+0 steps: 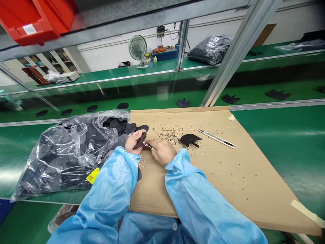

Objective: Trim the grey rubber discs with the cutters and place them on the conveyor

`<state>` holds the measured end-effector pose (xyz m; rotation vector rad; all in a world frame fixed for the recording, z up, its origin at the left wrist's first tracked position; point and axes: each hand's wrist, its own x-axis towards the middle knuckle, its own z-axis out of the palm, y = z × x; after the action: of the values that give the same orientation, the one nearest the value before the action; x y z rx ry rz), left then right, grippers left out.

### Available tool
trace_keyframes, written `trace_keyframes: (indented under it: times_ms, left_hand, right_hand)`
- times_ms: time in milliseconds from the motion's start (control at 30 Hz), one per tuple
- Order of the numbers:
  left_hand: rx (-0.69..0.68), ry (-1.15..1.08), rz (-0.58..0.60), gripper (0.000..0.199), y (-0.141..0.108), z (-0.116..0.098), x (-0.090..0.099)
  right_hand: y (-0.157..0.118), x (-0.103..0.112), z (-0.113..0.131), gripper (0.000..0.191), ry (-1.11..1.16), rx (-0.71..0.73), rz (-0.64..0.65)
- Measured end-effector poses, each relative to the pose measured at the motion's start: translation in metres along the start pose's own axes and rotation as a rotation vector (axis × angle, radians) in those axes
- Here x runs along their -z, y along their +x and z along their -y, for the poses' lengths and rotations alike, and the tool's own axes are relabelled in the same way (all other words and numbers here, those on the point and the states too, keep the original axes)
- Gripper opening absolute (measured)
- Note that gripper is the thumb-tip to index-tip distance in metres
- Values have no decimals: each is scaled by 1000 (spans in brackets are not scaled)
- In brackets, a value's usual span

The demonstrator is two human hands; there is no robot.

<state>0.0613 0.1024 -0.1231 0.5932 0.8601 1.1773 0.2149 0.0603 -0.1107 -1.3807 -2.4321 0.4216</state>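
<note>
My left hand (133, 143) holds a round dark disc (140, 140) tilted up on its edge, above the left part of a brown cardboard sheet (213, 183). Wrapped round a small metal cutting tool (148, 145), my right hand (162, 150) has the tool's tip at the disc. Many tiny black bits (169, 136) lie scattered beyond my hands. A curved black part (189, 139) with a short stem rests on the cardboard to the right of my right hand.
A clear bag (68, 152) full of dark discs lies at the left, its mouth near my left hand. A white-and-black strip (217, 138) lies on the cardboard. Discs and curved parts sit along the green surface (152, 101) behind. A red bin (38, 20) hangs upper left.
</note>
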Motion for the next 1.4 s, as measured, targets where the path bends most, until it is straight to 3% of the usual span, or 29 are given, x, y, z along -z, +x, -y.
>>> trace_keyframes:
  times_ms: [100, 233, 300, 367, 467, 567, 767, 967, 1167, 1267, 1400]
  left_hand:
    - [-7, -24, -58, 26, 0, -2, -2]
    - [-264, -128, -206, 24, 1, -12, 0]
    - [-386, -193, -259, 23, 3, -20, 4]
    - [-434, -242, -278, 23, 4, -27, 9]
    - [-407, -256, -334, 25, 5, -32, 13]
    - [-370, -251, -405, 28, 6, -34, 15]
    - [-381, -302, -405, 29, 5, -35, 14]
    - [-422, -342, -398, 24, 4, -33, 14]
    - [-410, -320, -410, 22, 5, -30, 15]
    - [-427, -268, -372, 25, 5, -28, 15]
    - [-377, -120, -241, 34, 3, -18, 9]
  right_hand:
    - [1, -4, 1, 40, 73, -17, -50]
    - [0, -8, 4, 34, 163, -75, -169]
    - [0, -9, 7, 29, 197, -51, -123]
    - [-2, -11, 13, 23, 234, 39, 5]
    - [-5, -17, 28, 36, 210, 182, 186]
    - [-8, -26, 43, 56, 83, 227, 250]
    - [-9, -36, 51, 33, -3, 234, 195]
    - [-7, -38, 47, 44, -2, 369, 179]
    - [-7, -38, 47, 28, 6, 392, 178]
    - [-8, -28, 36, 25, 134, 334, 109]
    - [-3, -14, 12, 12, 644, -5, -224]
